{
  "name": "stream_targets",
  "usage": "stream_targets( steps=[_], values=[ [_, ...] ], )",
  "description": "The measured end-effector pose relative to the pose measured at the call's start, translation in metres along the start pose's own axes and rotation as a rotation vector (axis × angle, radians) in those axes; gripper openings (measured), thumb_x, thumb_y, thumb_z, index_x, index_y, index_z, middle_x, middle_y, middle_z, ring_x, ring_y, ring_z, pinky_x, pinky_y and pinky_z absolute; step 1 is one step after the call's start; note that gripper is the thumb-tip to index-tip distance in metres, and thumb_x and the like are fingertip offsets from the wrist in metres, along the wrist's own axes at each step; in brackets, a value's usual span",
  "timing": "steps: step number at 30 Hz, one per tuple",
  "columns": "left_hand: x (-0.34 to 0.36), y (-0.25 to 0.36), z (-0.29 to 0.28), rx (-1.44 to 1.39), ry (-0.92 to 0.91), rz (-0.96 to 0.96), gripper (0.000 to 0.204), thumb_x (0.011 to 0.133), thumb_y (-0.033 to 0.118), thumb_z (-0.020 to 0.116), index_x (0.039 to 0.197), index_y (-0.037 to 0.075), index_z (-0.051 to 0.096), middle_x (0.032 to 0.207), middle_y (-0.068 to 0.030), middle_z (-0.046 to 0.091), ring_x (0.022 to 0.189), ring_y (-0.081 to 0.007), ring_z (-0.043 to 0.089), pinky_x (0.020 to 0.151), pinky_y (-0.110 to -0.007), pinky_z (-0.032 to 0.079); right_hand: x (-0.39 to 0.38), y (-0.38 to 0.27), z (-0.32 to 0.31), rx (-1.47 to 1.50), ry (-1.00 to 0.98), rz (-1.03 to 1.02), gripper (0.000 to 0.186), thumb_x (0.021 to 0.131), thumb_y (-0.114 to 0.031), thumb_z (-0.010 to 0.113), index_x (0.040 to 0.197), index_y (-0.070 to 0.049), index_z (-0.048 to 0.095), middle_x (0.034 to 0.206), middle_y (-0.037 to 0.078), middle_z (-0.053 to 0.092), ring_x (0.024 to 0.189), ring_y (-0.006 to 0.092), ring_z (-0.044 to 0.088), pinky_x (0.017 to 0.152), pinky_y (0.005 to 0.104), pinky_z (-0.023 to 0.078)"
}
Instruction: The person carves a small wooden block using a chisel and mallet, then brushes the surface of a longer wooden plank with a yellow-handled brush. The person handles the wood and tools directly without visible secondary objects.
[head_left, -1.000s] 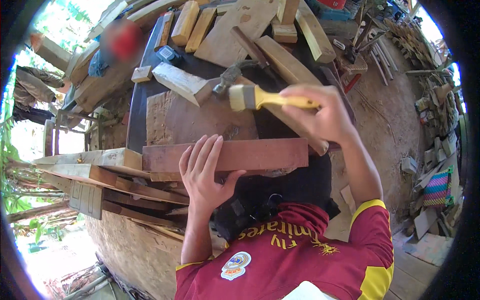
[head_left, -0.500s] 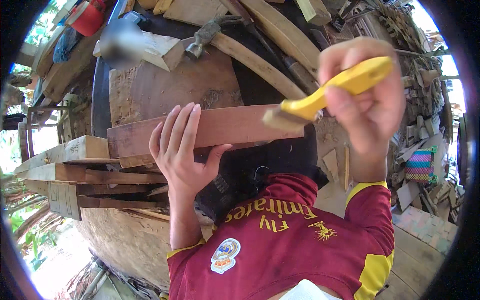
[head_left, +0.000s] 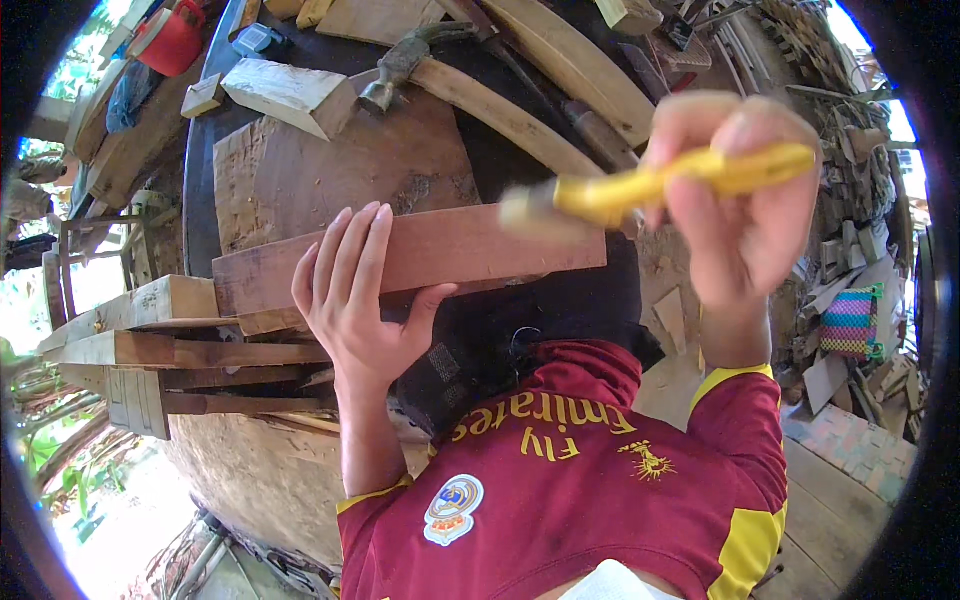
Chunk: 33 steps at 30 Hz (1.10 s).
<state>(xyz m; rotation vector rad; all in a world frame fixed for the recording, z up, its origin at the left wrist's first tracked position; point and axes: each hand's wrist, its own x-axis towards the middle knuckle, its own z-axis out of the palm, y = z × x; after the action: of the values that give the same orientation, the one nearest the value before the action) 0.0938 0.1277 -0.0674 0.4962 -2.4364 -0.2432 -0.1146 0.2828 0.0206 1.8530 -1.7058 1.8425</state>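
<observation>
A reddish-brown wooden plank (head_left: 450,250) lies crosswise before me. My left hand (head_left: 350,285) holds its left part, the fingers stretched across the face to the far edge and the thumb at the near edge. In my right hand (head_left: 745,195) is a paintbrush (head_left: 640,190) with a yellow handle, gripped between thumb and fingers. Its pale bristles, smeared by motion, point left over the plank's right part. Whether they touch the wood I cannot tell.
Beyond the plank lie a flat wooden board (head_left: 340,165), a claw hammer (head_left: 395,70), a pale wood block (head_left: 290,92) and long curved timbers (head_left: 505,115). Stacked timber (head_left: 130,350) is at the left. A red container (head_left: 170,40) stands far left; a woven colourful bag (head_left: 850,322) is at the right.
My right hand has shifted slightly right, and the brush is now more level, its bristles a little higher and farther left. My left hand stays on the plank.
</observation>
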Motion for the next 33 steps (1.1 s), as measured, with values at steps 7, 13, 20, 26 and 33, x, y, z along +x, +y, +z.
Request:
stream_targets(
  steps=[7,13,20,26,33],
  values=[
    [-0.002,-0.001,0.001,0.011,-0.003,0.004,0.070,0.075,0.051,0.072,0.126,0.005,0.059,0.124,-0.0083,0.062,0.119,-0.0265,0.055,0.103,-0.041,0.033,-0.002,0.004,0.000,-0.094,-0.089,-0.042,0.036,0.085,0.008,0.060,0.115,0.000,0.043,0.091,0.019,0.058,0.073,0.0192,0.059,0.063,0.0261,0.048],
    [-0.002,-0.002,0.002,0.032,-0.001,0.013,0.070,0.076,0.052,0.070,0.126,0.005,0.059,0.125,-0.0092,0.062,0.119,-0.0274,0.056,0.103,-0.041,0.034,-0.001,0.011,-0.005,-0.306,-0.099,-0.186,0.039,0.085,0.007,0.060,0.119,0.000,0.042,0.091,0.018,0.058,0.071,0.0186,0.060,0.060,0.0238,0.048],
    [-0.002,-0.002,0.003,-0.005,0.015,-0.002,0.070,0.073,0.049,0.074,0.126,0.006,0.059,0.124,-0.0076,0.062,0.119,-0.0258,0.055,0.103,-0.041,0.033,0.000,0.009,0.006,-0.242,-0.167,-0.137,0.038,0.085,0.005,0.062,0.118,0.003,0.044,0.095,0.019,0.058,0.071,0.0152,0.058,0.060,0.0215,0.046],
    [-0.003,-0.002,0.002,0.004,0.007,0.000,0.069,0.073,0.048,0.074,0.126,0.006,0.059,0.125,-0.0081,0.061,0.120,-0.0260,0.055,0.103,-0.041,0.033,0.006,0.005,0.022,-0.089,-0.136,-0.152,0.039,0.085,0.008,0.060,0.120,0.004,0.042,0.096,0.020,0.058,0.068,0.0143,0.056,0.062,0.0227,0.047],
    [-0.001,-0.009,-0.013,-0.160,-0.005,-0.007,0.069,0.071,0.042,0.078,0.128,0.007,0.059,0.128,-0.0113,0.060,0.123,-0.0287,0.053,0.106,-0.043,0.032,0.007,0.007,0.036,-0.025,-0.118,-0.177,0.039,0.086,0.009,0.058,0.120,0.005,0.041,0.097,0.022,0.058,0.068,0.0133,0.055,0.063,0.0225,0.047]
  ],
)
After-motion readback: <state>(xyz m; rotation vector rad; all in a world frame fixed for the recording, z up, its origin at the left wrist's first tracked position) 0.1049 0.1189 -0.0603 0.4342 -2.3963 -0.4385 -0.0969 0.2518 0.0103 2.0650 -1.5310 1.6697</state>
